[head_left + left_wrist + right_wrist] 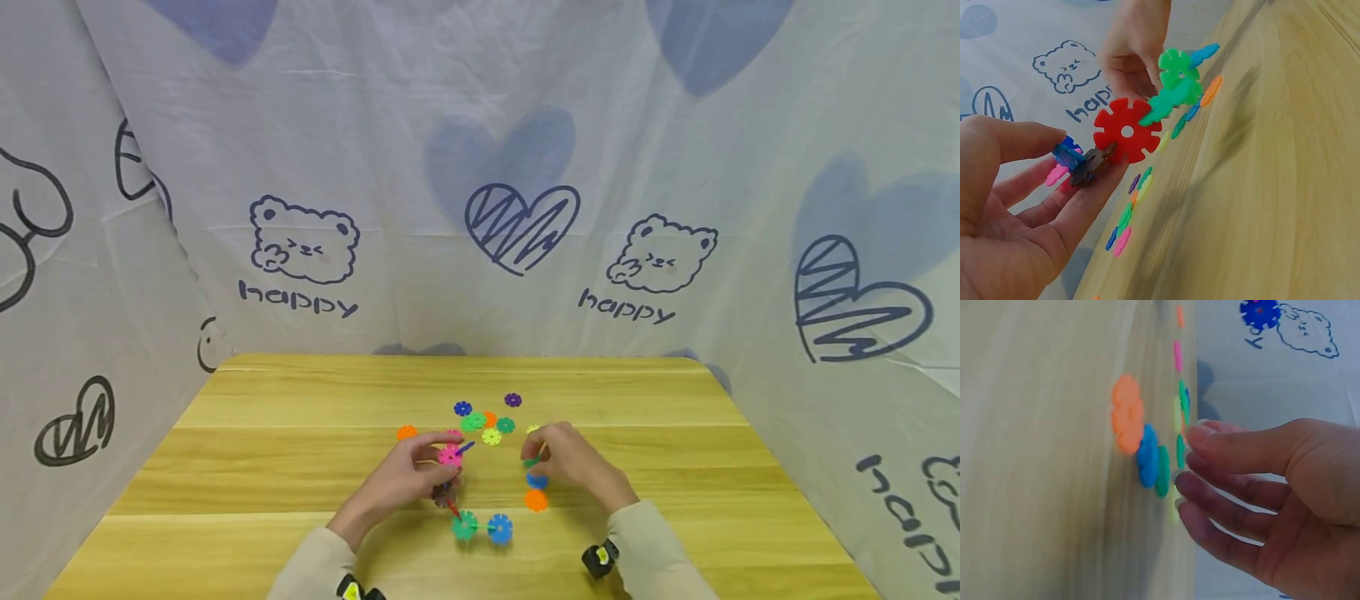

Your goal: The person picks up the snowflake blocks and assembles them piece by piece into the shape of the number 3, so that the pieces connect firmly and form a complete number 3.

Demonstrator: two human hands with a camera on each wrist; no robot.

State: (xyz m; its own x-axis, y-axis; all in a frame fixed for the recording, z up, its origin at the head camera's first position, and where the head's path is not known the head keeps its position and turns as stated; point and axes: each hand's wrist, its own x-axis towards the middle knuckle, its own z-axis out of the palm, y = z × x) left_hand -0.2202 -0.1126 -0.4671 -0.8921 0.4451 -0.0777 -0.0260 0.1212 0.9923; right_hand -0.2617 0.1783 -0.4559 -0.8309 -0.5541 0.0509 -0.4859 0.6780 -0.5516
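Observation:
My left hand (401, 477) grips a chain of slotted plastic snowflake discs between thumb and fingers. In the left wrist view the thumb touches a blue disc (1067, 157) beside a brown one (1092, 167). From there the chain runs to a red disc (1109, 128), green discs (1169, 101) and a light blue end disc (1205, 54). A pink disc (451, 456) also belongs to the held piece. My right hand (573, 462), fingers loosely bent, hovers by a loose green disc (1163, 472); the right wrist view shows nothing between its fingers.
Beside the green disc lie a blue disc (1147, 456) and an orange disc (536, 500). Several loose discs, among them a purple one (513, 400) and a yellow one (491, 437), lie farther back on the wooden table (285, 408). A printed cloth (405, 275) hangs behind.

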